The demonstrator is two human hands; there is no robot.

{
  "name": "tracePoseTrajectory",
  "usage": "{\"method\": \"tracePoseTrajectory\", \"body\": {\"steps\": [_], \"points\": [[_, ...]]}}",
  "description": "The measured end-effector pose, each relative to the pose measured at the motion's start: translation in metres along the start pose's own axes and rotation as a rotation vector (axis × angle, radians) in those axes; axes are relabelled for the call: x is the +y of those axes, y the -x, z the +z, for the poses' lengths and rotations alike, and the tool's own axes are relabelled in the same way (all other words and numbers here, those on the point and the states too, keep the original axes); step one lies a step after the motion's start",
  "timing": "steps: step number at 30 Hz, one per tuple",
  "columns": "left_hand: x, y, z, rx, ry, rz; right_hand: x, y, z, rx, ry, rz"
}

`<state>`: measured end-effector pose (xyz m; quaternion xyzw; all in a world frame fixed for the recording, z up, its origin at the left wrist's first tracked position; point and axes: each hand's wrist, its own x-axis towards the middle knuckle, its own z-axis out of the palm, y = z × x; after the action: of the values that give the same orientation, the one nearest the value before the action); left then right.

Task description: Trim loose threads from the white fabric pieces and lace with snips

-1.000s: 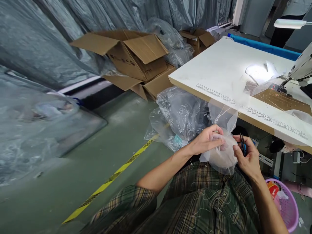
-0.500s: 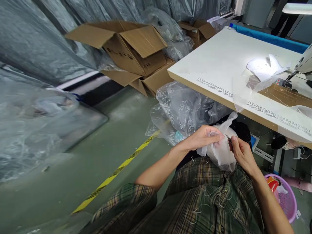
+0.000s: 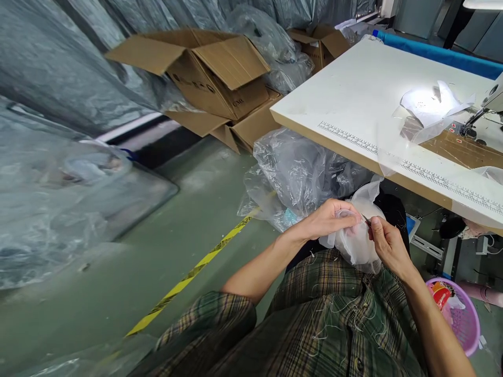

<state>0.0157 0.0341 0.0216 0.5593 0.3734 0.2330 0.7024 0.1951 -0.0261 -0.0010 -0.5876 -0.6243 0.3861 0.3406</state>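
Observation:
Over my lap, my left hand (image 3: 334,220) pinches a piece of sheer white fabric (image 3: 357,248) between thumb and fingers. The fabric lies bunched, and a strip of it reaches up toward the table edge. My right hand (image 3: 387,242) is closed round small dark thread snips (image 3: 367,221). Their pointed tip is right beside the left fingertips, at the fabric. Whether the blades touch the cloth I cannot tell; most of the tool is hidden in the right hand.
A white table (image 3: 334,94) with a printed ruler edge carries a sewing machine (image 3: 481,112) and white fabric pieces (image 3: 428,107). Plastic bags (image 3: 302,173) and an open cardboard box (image 3: 220,84) stand at its left. A pink basket (image 3: 466,319) is low right.
The snips' tip has come closer to my left fingertips. The fabric strip at the table edge has slackened slightly. My view has shifted a little; both hands keep their grip.

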Motion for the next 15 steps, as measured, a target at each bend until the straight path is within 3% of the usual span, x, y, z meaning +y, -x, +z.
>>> {"method": "tracePoseTrajectory", "body": {"steps": [6,10,12,15], "points": [[0.000,-0.001,0.002,-0.003,0.006,-0.019,-0.002,0.000,0.002,0.013,0.045,-0.036],[-0.003,-0.001,0.002,-0.005,0.044,-0.009,0.005,-0.001,0.004,0.103,0.055,-0.005],[-0.003,-0.001,0.003,0.000,0.055,-0.010,0.008,0.002,0.005,0.135,-0.003,0.032],[-0.003,-0.002,0.004,-0.008,0.058,-0.025,0.008,0.009,0.006,0.061,-0.196,0.067]]}}
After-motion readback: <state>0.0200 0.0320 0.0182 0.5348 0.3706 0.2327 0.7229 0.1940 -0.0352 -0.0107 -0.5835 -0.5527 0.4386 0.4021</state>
